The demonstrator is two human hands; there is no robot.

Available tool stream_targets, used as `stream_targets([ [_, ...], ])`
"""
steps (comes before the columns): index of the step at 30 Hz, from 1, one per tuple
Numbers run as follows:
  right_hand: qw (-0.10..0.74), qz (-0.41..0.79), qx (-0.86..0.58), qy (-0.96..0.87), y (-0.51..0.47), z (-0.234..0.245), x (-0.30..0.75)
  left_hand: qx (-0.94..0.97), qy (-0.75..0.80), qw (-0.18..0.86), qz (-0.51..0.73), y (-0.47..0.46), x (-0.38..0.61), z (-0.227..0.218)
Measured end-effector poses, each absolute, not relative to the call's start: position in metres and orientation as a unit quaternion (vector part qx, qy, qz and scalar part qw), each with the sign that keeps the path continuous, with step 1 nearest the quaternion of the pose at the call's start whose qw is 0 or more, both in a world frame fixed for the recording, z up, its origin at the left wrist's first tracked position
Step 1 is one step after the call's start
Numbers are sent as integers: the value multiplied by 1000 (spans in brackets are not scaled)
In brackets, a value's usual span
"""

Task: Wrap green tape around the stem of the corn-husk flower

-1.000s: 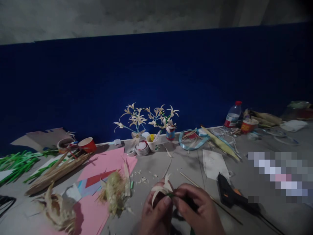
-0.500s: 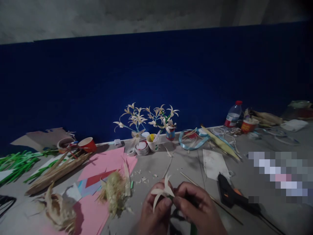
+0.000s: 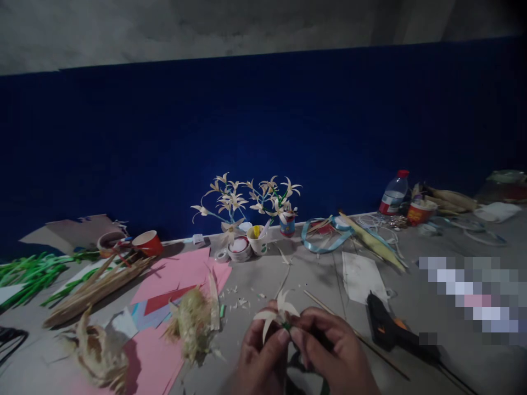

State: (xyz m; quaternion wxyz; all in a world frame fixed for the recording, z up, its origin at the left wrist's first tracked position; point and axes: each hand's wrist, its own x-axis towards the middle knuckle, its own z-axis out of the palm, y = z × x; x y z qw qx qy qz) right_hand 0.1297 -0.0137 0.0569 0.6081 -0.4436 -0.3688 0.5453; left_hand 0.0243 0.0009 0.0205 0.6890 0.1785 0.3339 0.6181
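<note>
In the head view, a cream flower with narrow curved petals, which looks made of dried husk, is held above the table's near part. My left hand is closed, pinching its base between thumb and fingers. Green wrapping shows at the base, where the thumbs nearly meet. My right hand is closed too, its thumb and fingertips pinching at that base. Its fingers hide whether they grip stem or wrapping. A green strip and dark loops show partly below the hands.
A black glue gun and a thin stick lie to the right. Similar finished flowers stand at the back beside a paper cup. Pink paper, a husk bundle and green stems cover the left.
The flower has turned slightly in my fingers, its petals now spread further to the right and more green showing at the base. Both hands keep almost the same place.
</note>
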Motion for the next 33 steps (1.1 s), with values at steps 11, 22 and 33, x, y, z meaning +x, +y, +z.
stream_targets([
  [11,648,421,-463,-433,-14,56,136,258,346,650,626,0,24,31],
  [22,642,399,-431,-493,-11,50,134,262,359,632,635,2,28,31],
  [33,616,321,-437,-571,-12,57,140,226,323,690,608,2,25,40],
])
